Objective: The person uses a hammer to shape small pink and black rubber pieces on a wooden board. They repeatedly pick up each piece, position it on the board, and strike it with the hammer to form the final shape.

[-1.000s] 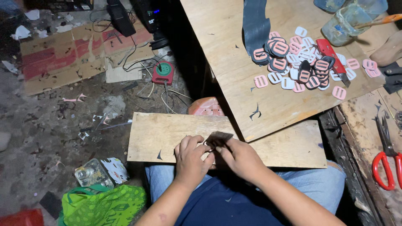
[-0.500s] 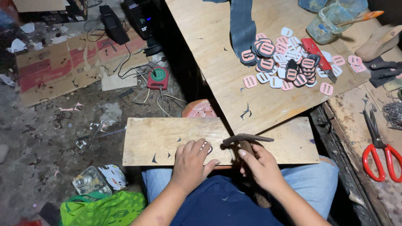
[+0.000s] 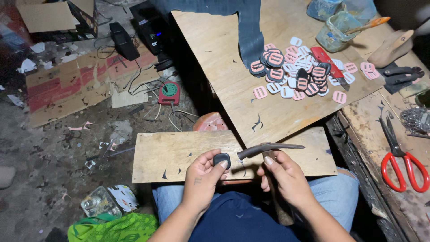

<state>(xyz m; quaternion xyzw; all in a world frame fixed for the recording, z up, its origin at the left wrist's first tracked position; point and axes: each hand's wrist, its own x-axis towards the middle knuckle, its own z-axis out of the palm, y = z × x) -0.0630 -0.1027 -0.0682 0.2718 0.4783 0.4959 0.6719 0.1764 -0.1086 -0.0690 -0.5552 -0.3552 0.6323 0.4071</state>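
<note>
Nearest us, our left hand (image 3: 204,179) pinches a small dark buckle (image 3: 221,160) between thumb and fingers, its grip closed on it, just above the board (image 3: 179,154) lying across our lap. Our right hand (image 3: 286,177) is clenched round the handle of a hammer (image 3: 268,148), whose dark head lies level over the board, just right of the buckle.

Beyond the board, the plywood counter (image 3: 224,54) carries a heap of pink, white and dark buckles (image 3: 295,71), a red knife (image 3: 329,60) and a blue strap (image 3: 248,31). Red-handled scissors (image 3: 403,161) lie on the rough bench to the right. To the left, the dirt floor is littered with cardboard (image 3: 67,85), cables and scraps.

Half a second ago both hands met at the hammer; now the left has drawn apart and shows the buckle.
</note>
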